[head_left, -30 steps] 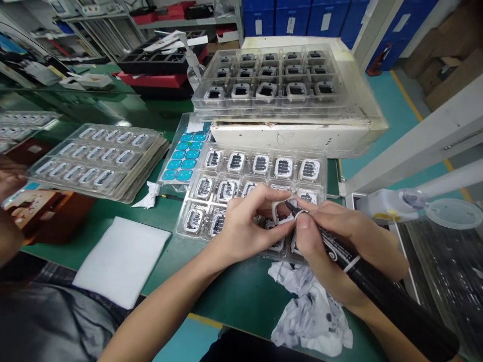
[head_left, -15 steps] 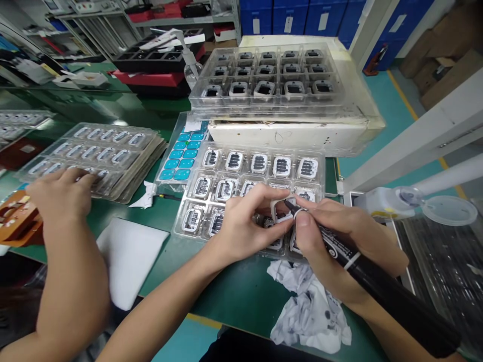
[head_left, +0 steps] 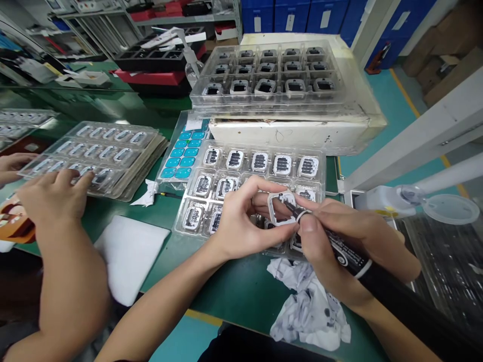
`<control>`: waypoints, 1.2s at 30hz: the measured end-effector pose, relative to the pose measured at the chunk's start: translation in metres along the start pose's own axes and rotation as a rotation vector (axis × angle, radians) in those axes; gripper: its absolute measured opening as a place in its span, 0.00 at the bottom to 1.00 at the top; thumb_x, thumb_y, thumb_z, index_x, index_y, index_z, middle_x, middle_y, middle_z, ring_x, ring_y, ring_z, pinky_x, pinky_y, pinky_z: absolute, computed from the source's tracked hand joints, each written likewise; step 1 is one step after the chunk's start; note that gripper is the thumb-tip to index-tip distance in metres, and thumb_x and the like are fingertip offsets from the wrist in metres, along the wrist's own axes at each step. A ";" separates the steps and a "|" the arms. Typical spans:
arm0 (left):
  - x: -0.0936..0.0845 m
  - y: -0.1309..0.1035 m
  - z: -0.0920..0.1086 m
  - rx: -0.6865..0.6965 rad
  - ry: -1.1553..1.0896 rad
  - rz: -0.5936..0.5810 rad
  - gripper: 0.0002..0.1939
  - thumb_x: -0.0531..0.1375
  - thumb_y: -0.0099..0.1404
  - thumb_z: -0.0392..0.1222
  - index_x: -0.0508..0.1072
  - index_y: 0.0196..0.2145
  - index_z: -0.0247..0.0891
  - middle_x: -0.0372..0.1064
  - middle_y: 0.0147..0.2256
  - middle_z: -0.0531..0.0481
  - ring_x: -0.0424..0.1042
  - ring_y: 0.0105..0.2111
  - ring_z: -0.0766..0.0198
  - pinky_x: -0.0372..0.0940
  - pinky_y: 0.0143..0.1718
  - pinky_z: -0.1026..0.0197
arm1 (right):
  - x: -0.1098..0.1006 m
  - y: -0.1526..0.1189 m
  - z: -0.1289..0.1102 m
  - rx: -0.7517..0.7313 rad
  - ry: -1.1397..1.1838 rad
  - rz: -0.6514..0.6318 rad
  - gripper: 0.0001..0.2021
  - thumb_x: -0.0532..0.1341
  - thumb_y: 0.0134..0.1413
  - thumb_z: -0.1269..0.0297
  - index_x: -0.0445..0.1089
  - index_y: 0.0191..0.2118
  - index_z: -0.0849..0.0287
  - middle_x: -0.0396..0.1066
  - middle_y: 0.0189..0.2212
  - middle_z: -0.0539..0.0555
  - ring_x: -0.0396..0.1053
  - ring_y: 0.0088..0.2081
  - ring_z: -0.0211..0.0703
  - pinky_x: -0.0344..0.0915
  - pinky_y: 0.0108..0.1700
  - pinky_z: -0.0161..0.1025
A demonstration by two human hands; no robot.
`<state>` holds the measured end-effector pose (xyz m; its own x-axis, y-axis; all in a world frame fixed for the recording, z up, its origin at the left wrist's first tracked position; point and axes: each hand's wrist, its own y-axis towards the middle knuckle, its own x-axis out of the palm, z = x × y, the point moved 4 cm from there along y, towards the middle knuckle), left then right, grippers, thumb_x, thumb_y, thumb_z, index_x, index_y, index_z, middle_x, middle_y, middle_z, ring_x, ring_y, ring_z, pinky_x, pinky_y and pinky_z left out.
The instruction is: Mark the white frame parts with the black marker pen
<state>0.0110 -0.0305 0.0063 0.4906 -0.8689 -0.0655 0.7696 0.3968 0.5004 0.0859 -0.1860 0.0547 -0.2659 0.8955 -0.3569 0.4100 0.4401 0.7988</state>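
Note:
Between the thumb and fingers of my left hand (head_left: pixel 243 216) is a small white square frame (head_left: pixel 272 212) with rounded corners and an open middle. My right hand (head_left: pixel 339 236) grips a black marker pen (head_left: pixel 341 251), its tip at the frame's inner edge. Whether the tip touches is hard to tell. Both hands are over a clear plastic tray (head_left: pixel 183 221), whose pockets hold several white pieces (head_left: pixel 260 162) with dark centres. My hands hide part of the tray's front right. Just below it lies a crumpled, stained white cloth (head_left: pixel 313 314).
A co-worker's hand (head_left: pixel 56 193) rests on stacked trays (head_left: pixel 128 173) at left, near an orange fixture (head_left: pixel 15 221). Behind my tray, another filled tray (head_left: pixel 264 85) sits on a white box (head_left: pixel 271 134). A blue-pad sheet (head_left: pixel 183 161), a white pad (head_left: pixel 130 256) and a bottle (head_left: pixel 388 198) lie around.
The white frame has turned to show more of its face, and the marker has shifted slightly right and down with my right hand. Another hand of the co-worker now shows at far left.

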 end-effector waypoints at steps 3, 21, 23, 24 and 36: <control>0.000 0.000 0.001 0.031 0.007 0.001 0.27 0.80 0.58 0.35 0.75 0.51 0.35 0.79 0.34 0.52 0.81 0.30 0.68 0.77 0.30 0.73 | 0.002 0.000 0.000 -0.036 0.014 -0.006 0.11 0.69 0.64 0.78 0.75 0.45 0.54 0.80 0.38 0.49 0.83 0.42 0.53 0.87 0.46 0.43; 0.002 -0.007 0.009 0.259 0.326 0.026 0.21 0.73 0.68 0.38 0.74 0.55 0.36 0.75 0.31 0.56 0.72 0.23 0.76 0.70 0.23 0.76 | 0.006 -0.002 0.001 -0.084 -0.021 -0.032 0.13 0.69 0.60 0.80 0.75 0.45 0.55 0.79 0.37 0.52 0.83 0.42 0.55 0.86 0.44 0.44; 0.002 -0.007 0.009 0.250 0.322 0.006 0.22 0.73 0.68 0.36 0.73 0.56 0.36 0.76 0.32 0.56 0.74 0.24 0.76 0.70 0.24 0.77 | 0.004 -0.001 0.000 -0.074 -0.040 -0.084 0.13 0.69 0.60 0.80 0.75 0.44 0.55 0.80 0.38 0.52 0.83 0.43 0.56 0.86 0.47 0.45; 0.002 -0.007 0.009 0.244 0.321 -0.001 0.22 0.73 0.68 0.35 0.73 0.56 0.36 0.77 0.32 0.56 0.74 0.25 0.77 0.69 0.24 0.77 | 0.003 -0.001 -0.001 -0.074 -0.047 -0.086 0.12 0.69 0.60 0.80 0.74 0.43 0.55 0.80 0.38 0.52 0.83 0.43 0.55 0.86 0.48 0.46; 0.001 -0.003 0.005 0.204 0.241 0.009 0.22 0.75 0.66 0.35 0.74 0.54 0.36 0.78 0.33 0.55 0.73 0.23 0.76 0.66 0.21 0.77 | 0.003 -0.001 -0.001 -0.020 -0.004 -0.044 0.15 0.68 0.61 0.81 0.74 0.46 0.54 0.80 0.40 0.52 0.83 0.42 0.56 0.87 0.42 0.45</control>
<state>0.0072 -0.0341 0.0091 0.5981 -0.7612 -0.2506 0.6787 0.3149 0.6634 0.0836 -0.1835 0.0536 -0.2793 0.8757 -0.3939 0.3804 0.4776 0.7920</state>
